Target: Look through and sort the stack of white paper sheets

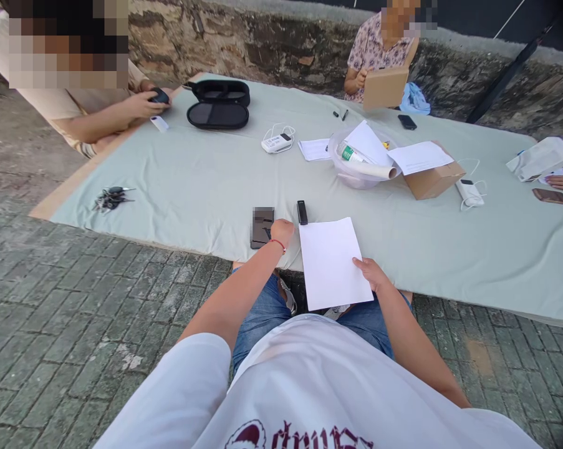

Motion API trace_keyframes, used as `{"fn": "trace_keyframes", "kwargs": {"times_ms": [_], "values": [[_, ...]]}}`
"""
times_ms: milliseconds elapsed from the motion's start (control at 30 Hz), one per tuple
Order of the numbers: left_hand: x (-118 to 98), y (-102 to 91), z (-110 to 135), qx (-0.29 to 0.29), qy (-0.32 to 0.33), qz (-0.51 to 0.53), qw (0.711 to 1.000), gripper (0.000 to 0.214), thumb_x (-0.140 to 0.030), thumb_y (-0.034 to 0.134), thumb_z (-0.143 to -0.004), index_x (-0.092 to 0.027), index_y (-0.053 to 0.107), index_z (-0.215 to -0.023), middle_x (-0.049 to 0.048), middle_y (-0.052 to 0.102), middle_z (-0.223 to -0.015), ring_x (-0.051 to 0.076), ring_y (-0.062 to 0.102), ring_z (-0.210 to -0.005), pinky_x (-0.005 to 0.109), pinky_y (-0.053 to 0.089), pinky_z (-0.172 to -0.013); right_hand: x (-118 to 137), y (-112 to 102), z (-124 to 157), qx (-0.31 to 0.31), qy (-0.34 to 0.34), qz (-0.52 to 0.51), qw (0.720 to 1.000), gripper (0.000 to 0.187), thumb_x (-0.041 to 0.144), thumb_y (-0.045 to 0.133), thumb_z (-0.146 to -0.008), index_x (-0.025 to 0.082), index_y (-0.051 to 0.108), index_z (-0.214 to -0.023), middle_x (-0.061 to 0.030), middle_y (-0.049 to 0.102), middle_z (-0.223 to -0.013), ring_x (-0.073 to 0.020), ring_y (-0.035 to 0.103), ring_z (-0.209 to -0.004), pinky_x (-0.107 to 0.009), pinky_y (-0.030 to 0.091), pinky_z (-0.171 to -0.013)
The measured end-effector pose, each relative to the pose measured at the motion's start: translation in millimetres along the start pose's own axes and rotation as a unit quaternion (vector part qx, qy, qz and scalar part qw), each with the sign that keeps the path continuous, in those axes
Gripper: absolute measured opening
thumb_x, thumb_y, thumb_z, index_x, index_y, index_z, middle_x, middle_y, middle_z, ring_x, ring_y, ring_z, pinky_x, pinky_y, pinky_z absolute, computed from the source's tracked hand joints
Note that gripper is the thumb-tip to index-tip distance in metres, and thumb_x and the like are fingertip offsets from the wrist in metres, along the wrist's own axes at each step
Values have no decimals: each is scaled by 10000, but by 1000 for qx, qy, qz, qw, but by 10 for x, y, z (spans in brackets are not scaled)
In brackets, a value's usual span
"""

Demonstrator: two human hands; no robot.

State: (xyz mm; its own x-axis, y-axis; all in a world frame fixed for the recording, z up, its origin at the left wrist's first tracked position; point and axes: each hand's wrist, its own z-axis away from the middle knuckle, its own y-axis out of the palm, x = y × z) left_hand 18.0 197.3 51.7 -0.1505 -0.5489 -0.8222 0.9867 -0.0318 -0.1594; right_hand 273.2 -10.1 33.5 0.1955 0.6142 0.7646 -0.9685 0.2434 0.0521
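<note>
My right hand (373, 273) pinches the right edge of a white sheet of paper (332, 265), thumb on top. The sheet lies partly on the table and overhangs its front edge above my lap. To the left of the sheet, my left hand (282, 231) is closed, with a red string on the wrist. Whatever its fingers hold, if anything, is hidden. Beside that hand lies a dark phone (261, 234). A black stapler (302, 212) touches or nearly touches the sheet's top left corner.
Keys (113, 198), an open black case (218, 115) and a white power bank (277, 143) lie on the cloth-covered table (192, 187). Farther back stand a plastic basin (353, 179) of papers and a cardboard box (433, 181). Other people sit at the left, back and right.
</note>
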Motion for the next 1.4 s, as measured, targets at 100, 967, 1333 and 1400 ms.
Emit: {"fn": "trace_keyframes", "kwargs": {"times_ms": [100,967,1333,1400], "values": [[-200,-16,-15,-54,92,-56,993,58,-175,649,-816,-181,599,-788,118,645,-907,227,607,-917,251,409,-621,-20,-4,-8,3,-4,-1,1000,355,469,699,-795,162,694,-972,-118,754,-1003,-285,729,-878,-394,605,-760],[-297,703,-476,-67,368,-377,847,487,-334,316,-961,-98,496,-1348,202,390,-1508,308,231,-1458,554,141,-1171,-47,61,24,1,-16,17,1000,404,539,652,-792,178,712,-961,-88,758,-970,-266,720,-892,-388,571,-820],[529,-232,945,4,364,-223,904,426,-441,370,-961,-211,527,-639,31,556,-633,178,538,-654,313,431,-720,-233,-51,527,9,-11,-17,1000,396,552,682,-764,197,733,-931,-106,762,-925,-300,731,-845,-442,573,-795],[1116,-448,1219,53,269,-204,940,510,-531,396,-934,-212,481,-546,7,499,-536,154,483,-557,285,391,-626,-330,-43,643,-18,-31,-14,999,410,564,671,-767,203,734,-951,-104,763,-918,-309,725,-892,-442,572,-804]]}}
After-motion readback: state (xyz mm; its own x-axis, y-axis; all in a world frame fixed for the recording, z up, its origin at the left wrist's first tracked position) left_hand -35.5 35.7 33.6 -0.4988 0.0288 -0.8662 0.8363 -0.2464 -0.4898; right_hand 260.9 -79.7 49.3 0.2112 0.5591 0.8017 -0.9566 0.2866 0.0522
